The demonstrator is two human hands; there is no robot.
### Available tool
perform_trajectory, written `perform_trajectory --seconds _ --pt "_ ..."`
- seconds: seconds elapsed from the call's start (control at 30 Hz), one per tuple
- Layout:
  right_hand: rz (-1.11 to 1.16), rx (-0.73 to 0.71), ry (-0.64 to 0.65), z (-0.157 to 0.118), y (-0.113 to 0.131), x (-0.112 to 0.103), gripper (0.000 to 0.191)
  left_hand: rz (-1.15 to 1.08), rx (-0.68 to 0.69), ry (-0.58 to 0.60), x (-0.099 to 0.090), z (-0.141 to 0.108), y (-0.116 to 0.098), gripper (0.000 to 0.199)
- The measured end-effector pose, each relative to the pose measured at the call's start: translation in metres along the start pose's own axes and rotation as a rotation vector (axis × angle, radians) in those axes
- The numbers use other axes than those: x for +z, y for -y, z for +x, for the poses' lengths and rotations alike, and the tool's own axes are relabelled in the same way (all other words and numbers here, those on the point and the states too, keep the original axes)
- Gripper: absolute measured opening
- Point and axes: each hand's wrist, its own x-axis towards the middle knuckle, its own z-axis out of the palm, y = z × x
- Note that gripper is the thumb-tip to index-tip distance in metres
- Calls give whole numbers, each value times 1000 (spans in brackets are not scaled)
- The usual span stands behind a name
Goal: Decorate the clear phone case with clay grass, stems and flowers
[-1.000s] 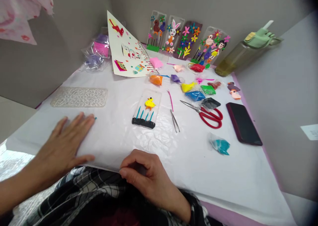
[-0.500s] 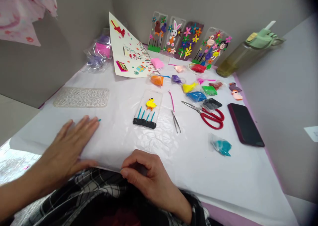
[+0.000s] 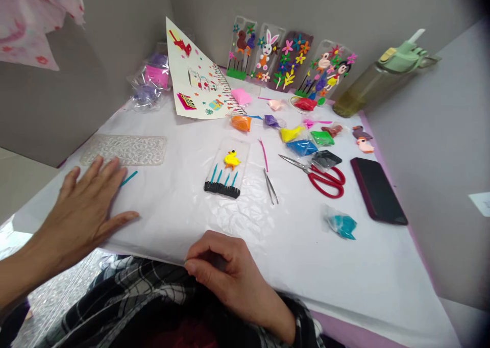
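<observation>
My left hand lies flat with its fingers spread on the white table cover. A thin teal clay strip pokes out from beside its fingertips; part of it may be under the hand. The fingertips reach the lower edge of a patterned clear phone case. At the table's front edge, my right hand is closed in a pinch, and what sits between thumb and finger cannot be made out. Beyond it lies a clear case bearing a yellow clay duck, teal stems and a black clay base.
Tweezers, red-handled scissors, a teal clay packet and a dark phone lie to the right. Several clay packets, a spiral notebook, decorated cases and a bottle stand toward the back.
My left hand has slid left and forward across the table, and more of the teal strip now shows beside its fingers. My right hand has stayed in place.
</observation>
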Motion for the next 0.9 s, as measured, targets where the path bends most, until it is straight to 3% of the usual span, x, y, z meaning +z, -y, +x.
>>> perform_trajectory --seconds 0.17,0.33,0.47,0.57,0.67,0.8,0.9 --pt "-9 -9 1 0 -1 0 19 -8 74 45 -4 -13 1 91" --pt "17 -16 -7 -1 -2 0 16 -23 75 16 -8 -5 5 79" --pt "18 -17 -2 -1 -1 0 17 -17 158 74 0 -3 -6 95" --pt "21 -24 -2 -1 1 1 17 -38 138 73 2 -7 -9 97" --pt "24 -29 -1 -1 1 0 17 -24 102 22 1 -10 -4 89" --pt "22 -33 -1 0 -1 0 18 -53 171 4 4 -12 10 102" --pt "22 -29 -8 0 -2 0 16 -29 151 -14 8 -16 15 94"
